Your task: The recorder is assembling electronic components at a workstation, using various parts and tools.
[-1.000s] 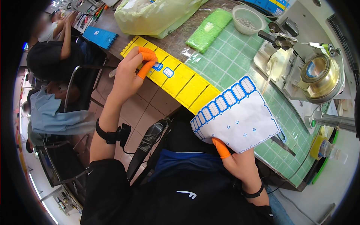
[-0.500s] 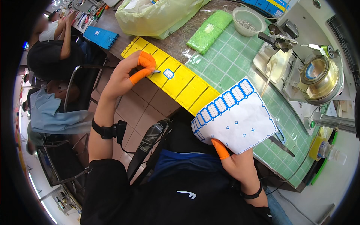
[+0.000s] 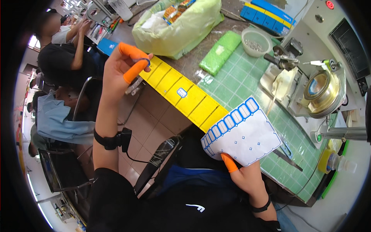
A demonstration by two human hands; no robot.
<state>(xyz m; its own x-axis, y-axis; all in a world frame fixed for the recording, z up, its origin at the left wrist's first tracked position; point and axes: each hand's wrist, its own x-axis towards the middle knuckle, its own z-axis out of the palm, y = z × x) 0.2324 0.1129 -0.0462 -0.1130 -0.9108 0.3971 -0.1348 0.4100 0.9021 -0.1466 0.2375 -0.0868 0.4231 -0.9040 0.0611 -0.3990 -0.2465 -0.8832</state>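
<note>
R hand [image 3: 245,178] grips bottom edge of white sheet [image 3: 247,145], thumb on top; a hard squeeze could crease it b/c it's curled. Sheet's just past thumb, overlapping near end of yellow strip [image 3: 193,106]. L hand [image 3: 147,61], farther out, pinches sm. blue label [image 3: 147,60]; a rolling pinch might fold it; label's right at fingertips, nr strip's far end
</note>
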